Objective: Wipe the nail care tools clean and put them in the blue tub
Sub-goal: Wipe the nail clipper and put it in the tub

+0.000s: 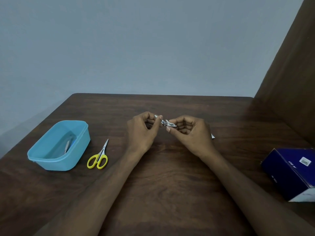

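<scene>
A small metal nail clipper (167,123) is held above the middle of the dark wooden table (163,167). My left hand (143,129) pinches its left end and my right hand (189,132) pinches its right end, fingers curled. The blue tub (80,133) stands at the left of the table with a metal tool (68,145) lying inside. Yellow-handled scissors (99,156) lie just right of the tub, blades pointing away from me.
A dark blue box (289,172) sits at the table's right edge. A small white and grey scrap (212,136) shows behind my right hand. A brown panel (289,74) rises at the far right, with a grey wall behind.
</scene>
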A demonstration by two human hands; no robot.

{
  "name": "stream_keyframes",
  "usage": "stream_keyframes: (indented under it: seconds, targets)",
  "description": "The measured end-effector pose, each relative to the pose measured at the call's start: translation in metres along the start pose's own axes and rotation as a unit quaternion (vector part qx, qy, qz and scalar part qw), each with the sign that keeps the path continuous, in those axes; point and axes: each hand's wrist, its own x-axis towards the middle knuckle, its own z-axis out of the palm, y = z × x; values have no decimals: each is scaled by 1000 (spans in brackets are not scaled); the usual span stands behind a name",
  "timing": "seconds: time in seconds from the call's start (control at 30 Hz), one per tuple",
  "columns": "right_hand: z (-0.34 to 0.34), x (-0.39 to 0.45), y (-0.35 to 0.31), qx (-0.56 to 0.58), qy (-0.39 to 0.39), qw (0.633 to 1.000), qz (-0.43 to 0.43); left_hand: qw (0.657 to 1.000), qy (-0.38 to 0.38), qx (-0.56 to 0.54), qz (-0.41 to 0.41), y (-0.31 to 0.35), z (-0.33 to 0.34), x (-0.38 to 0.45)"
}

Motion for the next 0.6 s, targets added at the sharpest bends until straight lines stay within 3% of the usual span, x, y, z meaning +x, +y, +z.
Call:
stream_keyframes:
  seconds: [0.23,0.4,0.5,0.6]
  targets:
    - [-5,-1,-7,15,83,995,-57,997,19,-6,-71,-3,0,5]
    - [-3,-6,-9,-189,71,955,-219,996,2,-23,-90,-2,-1,5]
    - [2,-4,-3,-219,53,949,-219,997,-37,-33,-66,1,1,3]
    - [-4,-1,-2,-219,85,946,-222,996,-64,-33,-46,2,2,1]
